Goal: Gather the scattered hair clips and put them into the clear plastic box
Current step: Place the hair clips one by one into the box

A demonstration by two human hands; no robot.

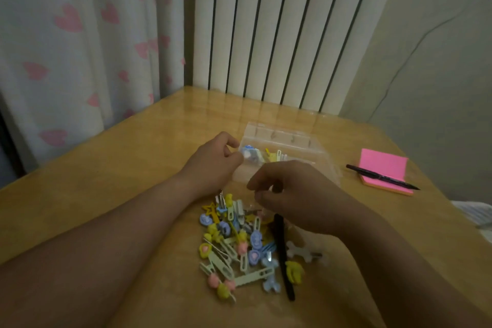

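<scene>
Fingers (232, 158) of left hand (213, 160) pinch blue-white clip (249, 153) at left wall of clear plastic box (288, 137). We see right hand (295, 194) just before box, fingers curled narrow; whether they hold something, we cannot tell. Box stands near middle of table (127, 173); inside lie yellow and white clips (275, 155). Pile of hair clips (231, 250) lies toward near edge, black strip (282, 253) among them. Pink note pad (383, 168) near right edge, black pen (380, 176) across it.

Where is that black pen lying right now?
In the head view the black pen lies on the right side of the table, resting across the pink sticky-note pad, to the right of the clear plastic box.
</scene>
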